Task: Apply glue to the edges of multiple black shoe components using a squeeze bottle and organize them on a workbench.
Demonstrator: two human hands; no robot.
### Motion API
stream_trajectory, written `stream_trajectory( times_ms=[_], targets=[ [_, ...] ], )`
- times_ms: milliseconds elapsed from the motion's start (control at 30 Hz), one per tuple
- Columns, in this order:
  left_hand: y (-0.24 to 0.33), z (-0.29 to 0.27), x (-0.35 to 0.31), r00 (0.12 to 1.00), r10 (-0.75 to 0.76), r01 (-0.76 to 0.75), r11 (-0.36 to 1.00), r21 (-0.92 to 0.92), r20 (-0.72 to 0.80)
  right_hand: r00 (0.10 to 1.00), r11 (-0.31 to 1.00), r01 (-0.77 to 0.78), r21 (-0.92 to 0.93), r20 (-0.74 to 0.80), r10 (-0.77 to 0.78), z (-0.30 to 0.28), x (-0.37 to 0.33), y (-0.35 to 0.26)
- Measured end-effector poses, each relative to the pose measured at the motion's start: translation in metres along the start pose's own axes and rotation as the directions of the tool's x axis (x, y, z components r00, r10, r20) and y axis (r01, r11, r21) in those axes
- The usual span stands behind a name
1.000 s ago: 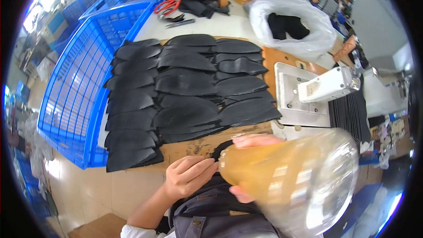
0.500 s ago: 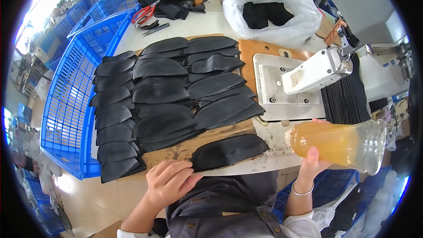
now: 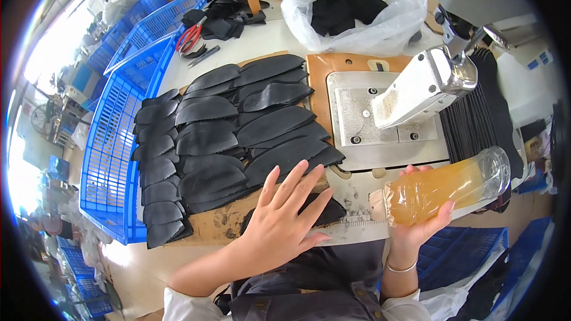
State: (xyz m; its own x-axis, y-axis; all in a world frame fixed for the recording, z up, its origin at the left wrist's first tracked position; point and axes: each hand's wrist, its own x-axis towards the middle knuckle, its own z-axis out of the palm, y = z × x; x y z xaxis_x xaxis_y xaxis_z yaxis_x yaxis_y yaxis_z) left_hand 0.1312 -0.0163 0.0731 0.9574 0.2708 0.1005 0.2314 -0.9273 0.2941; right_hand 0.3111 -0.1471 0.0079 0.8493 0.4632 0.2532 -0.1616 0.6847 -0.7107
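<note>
In my right hand [image 3: 419, 223] lies a clear bottle of amber liquid [image 3: 443, 193], tilted onto its side with its pale, wrapped mouth end pointing left. My left hand [image 3: 285, 220] is spread open, palm down, over a single curved black piece [image 3: 332, 209] at the table's near edge. The hand hides most of that piece; whether the palm presses on it I cannot tell. Just beyond the fingertips, overlapping rows of similar black curved pieces [image 3: 208, 137] cover a brown board [image 3: 208, 226].
A white sewing machine head [image 3: 419, 86] stands over a metal plate at the right, with stacked black strips [image 3: 476, 107] beside it. Farther back are a plastic bag of black pieces [image 3: 297, 18], red-handled scissors [image 3: 190, 37] and black scraps [image 3: 223, 15]. Blue crates [image 3: 113, 166] line the left.
My left hand has let go of the black piece's left end and spread out over it. The bottle has shifted slightly left, its mouth end tipped lower. The whole view has tilted.
</note>
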Motion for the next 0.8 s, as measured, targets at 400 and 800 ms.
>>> stream_trajectory(
  times_ms=[400,800],
  targets=[
    [0.003,0.023,-0.009,0.946,-0.030,0.022,0.999,-0.027,-0.323,0.997,0.998,-0.051,0.049,0.052,0.048,-0.002,0.000,0.003],
    [0.009,0.028,-0.003,0.919,-0.012,-0.047,0.989,-0.140,-0.395,0.992,0.999,0.013,-0.035,0.125,-0.009,0.008,-0.005,0.003]
  ],
)
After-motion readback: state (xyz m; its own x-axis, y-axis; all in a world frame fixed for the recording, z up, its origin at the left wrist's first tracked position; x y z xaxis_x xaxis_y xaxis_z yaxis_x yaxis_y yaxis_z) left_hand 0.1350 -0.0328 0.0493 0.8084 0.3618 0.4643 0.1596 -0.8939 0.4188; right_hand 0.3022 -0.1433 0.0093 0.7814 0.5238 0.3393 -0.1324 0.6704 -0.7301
